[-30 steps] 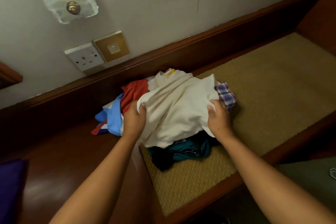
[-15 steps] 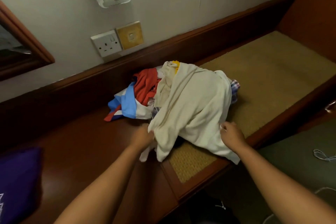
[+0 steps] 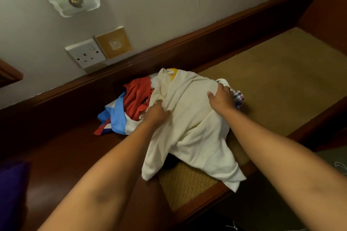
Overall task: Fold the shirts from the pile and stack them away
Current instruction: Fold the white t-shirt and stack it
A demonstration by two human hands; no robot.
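Observation:
A cream ribbed shirt (image 3: 195,127) lies spread over the pile of clothes, its lower edge hanging past the front of the woven mat. My left hand (image 3: 156,112) grips a fold of the cream shirt at its left side. My right hand (image 3: 221,98) rests on the shirt's upper right part with fingers spread. Beneath and to the left show a red garment (image 3: 138,93) and a blue and white one (image 3: 117,118). A checked cloth (image 3: 239,98) peeks out at the right, beside my right hand.
The pile sits where a woven tan mat (image 3: 281,84) meets the dark wooden surface (image 3: 62,148). A wooden rail (image 3: 187,47) runs along the wall behind, under a socket (image 3: 85,55). A purple cloth (image 3: 11,191) lies at the far left.
Both hands let go of the shirt's lower edge and moved up the pile. The left hand now grips its left side and the right hand rests on its top right.

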